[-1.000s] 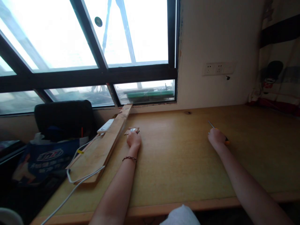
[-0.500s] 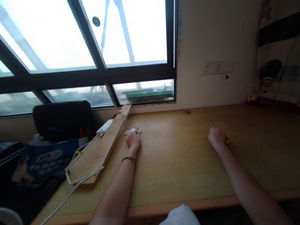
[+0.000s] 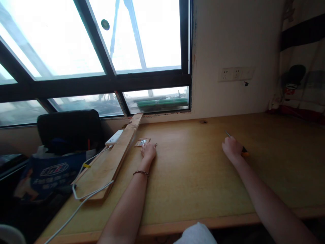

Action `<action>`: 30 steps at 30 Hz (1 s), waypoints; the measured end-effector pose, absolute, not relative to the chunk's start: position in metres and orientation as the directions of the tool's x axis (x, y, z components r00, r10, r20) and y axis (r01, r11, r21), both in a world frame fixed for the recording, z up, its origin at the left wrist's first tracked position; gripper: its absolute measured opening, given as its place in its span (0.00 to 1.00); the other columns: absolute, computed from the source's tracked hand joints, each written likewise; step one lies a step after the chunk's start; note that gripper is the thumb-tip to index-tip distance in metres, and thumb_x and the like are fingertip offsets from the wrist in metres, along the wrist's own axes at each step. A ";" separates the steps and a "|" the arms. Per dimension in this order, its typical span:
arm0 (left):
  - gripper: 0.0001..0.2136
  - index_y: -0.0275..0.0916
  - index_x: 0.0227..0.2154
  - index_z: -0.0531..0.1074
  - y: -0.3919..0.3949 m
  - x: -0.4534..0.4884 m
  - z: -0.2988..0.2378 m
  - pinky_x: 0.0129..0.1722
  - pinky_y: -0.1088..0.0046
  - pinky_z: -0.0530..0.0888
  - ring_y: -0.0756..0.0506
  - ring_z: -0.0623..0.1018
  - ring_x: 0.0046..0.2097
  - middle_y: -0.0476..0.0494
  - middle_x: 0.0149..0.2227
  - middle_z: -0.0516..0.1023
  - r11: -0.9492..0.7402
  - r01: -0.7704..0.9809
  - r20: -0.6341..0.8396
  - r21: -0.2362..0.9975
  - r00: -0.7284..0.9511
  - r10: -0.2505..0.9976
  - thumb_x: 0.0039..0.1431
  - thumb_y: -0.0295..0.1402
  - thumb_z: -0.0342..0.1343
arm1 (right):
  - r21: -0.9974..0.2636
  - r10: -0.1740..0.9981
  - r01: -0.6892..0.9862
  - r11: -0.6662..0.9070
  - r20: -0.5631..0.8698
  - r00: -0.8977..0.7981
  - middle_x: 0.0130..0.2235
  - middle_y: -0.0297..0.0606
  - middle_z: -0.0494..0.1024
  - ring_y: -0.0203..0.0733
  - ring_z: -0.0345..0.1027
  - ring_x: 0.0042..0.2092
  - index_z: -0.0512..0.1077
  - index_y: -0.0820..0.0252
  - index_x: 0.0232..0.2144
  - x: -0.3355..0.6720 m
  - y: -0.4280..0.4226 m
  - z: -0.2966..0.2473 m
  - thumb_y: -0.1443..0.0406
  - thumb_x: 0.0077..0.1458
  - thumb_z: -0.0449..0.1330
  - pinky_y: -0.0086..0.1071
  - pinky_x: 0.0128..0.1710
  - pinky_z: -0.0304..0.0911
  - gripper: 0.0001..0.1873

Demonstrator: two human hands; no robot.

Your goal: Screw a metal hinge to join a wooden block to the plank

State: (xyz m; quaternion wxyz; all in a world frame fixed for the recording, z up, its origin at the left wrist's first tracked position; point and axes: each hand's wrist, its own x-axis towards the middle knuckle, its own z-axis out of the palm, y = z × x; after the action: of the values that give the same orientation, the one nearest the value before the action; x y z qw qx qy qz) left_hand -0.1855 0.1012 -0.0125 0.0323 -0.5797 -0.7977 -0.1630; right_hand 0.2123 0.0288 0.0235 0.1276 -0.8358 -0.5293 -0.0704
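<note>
My left hand [image 3: 149, 150] rests on the wooden desk [image 3: 193, 169], fingers curled together at a tiny item I cannot make out. Just to its far left lies a small wooden piece with a metal hinge [image 3: 142, 142], which the hand does not cover. My right hand [image 3: 232, 148] lies further right on the desk, closed round a screwdriver [image 3: 244, 151] with an orange and black handle. Its metal tip pokes out beyond the fingers toward the wall.
A long wooden plank [image 3: 109, 162] lies along the desk's left side, with a white charger [image 3: 114, 137] and its cable on it. Left of the desk stand a black chair [image 3: 68, 130] and a blue bag [image 3: 48, 173]. Wall sockets [image 3: 236, 74] sit above the desk.
My left hand has slid a little to the right, off the hinge piece, which now shows in full. My right hand has shifted slightly left with the screwdriver.
</note>
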 end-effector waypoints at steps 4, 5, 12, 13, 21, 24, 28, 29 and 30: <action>0.13 0.31 0.35 0.71 0.100 -0.169 -0.009 0.46 0.66 0.65 0.41 0.69 0.45 0.34 0.40 0.70 -0.023 0.950 0.407 0.312 -0.112 0.907 0.58 0.34 0.45 | -0.311 0.891 0.949 -0.051 0.415 0.184 0.39 0.46 0.74 0.43 0.69 0.39 0.74 0.63 0.35 0.185 0.024 0.025 0.65 0.55 0.50 0.33 0.38 0.62 0.14; 0.12 0.31 0.35 0.70 0.097 -0.159 -0.008 0.45 0.68 0.66 0.43 0.69 0.44 0.35 0.39 0.69 -0.118 0.935 0.455 0.334 -0.051 0.889 0.58 0.34 0.45 | -0.387 0.894 0.919 0.072 0.433 0.112 0.38 0.44 0.75 0.40 0.69 0.38 0.74 0.62 0.35 0.175 0.022 0.024 0.65 0.55 0.50 0.32 0.38 0.62 0.13; 0.09 0.35 0.35 0.66 0.046 -0.063 -0.009 0.40 0.71 0.68 0.47 0.69 0.39 0.41 0.37 0.66 -0.614 0.691 0.535 0.382 0.376 0.756 0.60 0.34 0.44 | -0.874 0.933 0.329 0.358 0.324 -0.155 0.36 0.42 0.76 0.38 0.70 0.31 0.73 0.64 0.39 0.122 0.011 0.004 0.59 0.48 0.58 0.29 0.28 0.67 0.18; 0.09 0.36 0.34 0.66 0.039 -0.054 -0.010 0.39 0.71 0.68 0.47 0.69 0.38 0.41 0.37 0.66 -0.642 0.656 0.524 0.396 0.413 0.745 0.60 0.35 0.43 | -0.903 0.940 0.270 0.334 0.298 -0.167 0.35 0.42 0.76 0.37 0.70 0.30 0.73 0.64 0.39 0.121 0.010 0.002 0.58 0.47 0.59 0.29 0.27 0.67 0.18; 0.09 0.37 0.30 0.70 0.033 -0.051 -0.011 0.34 0.75 0.69 0.51 0.69 0.34 0.45 0.33 0.67 -0.670 0.387 0.522 0.634 0.426 0.739 0.56 0.37 0.50 | -0.988 0.979 0.034 0.150 0.143 -0.148 0.24 0.39 0.77 0.38 0.71 0.25 0.76 0.66 0.30 0.120 0.011 0.002 0.55 0.37 0.65 0.32 0.29 0.68 0.20; 0.10 0.37 0.27 0.71 0.034 -0.051 -0.008 0.32 0.76 0.69 0.51 0.70 0.32 0.45 0.32 0.69 -0.645 0.287 0.522 0.708 0.401 0.752 0.54 0.39 0.53 | -0.994 0.982 -0.033 0.105 0.108 -0.157 0.26 0.39 0.77 0.39 0.72 0.26 0.76 0.66 0.29 0.117 0.010 0.003 0.55 0.34 0.66 0.34 0.32 0.69 0.21; 0.10 0.37 0.26 0.73 0.034 -0.049 -0.008 0.33 0.75 0.70 0.50 0.72 0.33 0.45 0.30 0.73 -0.610 0.260 0.495 0.749 0.392 0.775 0.52 0.39 0.54 | -0.994 0.982 -0.080 0.072 0.085 -0.171 0.27 0.39 0.78 0.40 0.73 0.29 0.75 0.66 0.29 0.117 0.009 0.003 0.56 0.34 0.67 0.35 0.36 0.68 0.20; 0.09 0.37 0.27 0.73 0.034 -0.049 -0.008 0.34 0.74 0.70 0.50 0.73 0.33 0.45 0.30 0.73 -0.584 0.259 0.476 0.769 0.377 0.794 0.52 0.39 0.55 | -0.993 0.983 -0.097 0.068 0.084 -0.163 0.28 0.39 0.78 0.40 0.73 0.30 0.75 0.66 0.28 0.117 0.009 0.003 0.57 0.34 0.67 0.35 0.37 0.68 0.20; 0.09 0.37 0.28 0.73 0.034 -0.049 -0.009 0.34 0.74 0.71 0.49 0.73 0.33 0.45 0.30 0.74 -0.549 0.250 0.452 0.797 0.356 0.818 0.51 0.38 0.55 | -0.991 0.985 -0.116 0.065 0.082 -0.151 0.28 0.39 0.78 0.40 0.73 0.30 0.74 0.66 0.28 0.117 0.009 0.004 0.57 0.34 0.67 0.35 0.38 0.68 0.19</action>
State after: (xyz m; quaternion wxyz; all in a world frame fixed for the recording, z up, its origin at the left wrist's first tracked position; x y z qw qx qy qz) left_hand -0.0486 0.0344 -0.0090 -0.3188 -0.7591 -0.3518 -0.4454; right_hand 0.1172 0.0094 0.0036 0.5047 -0.4122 -0.5269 0.5456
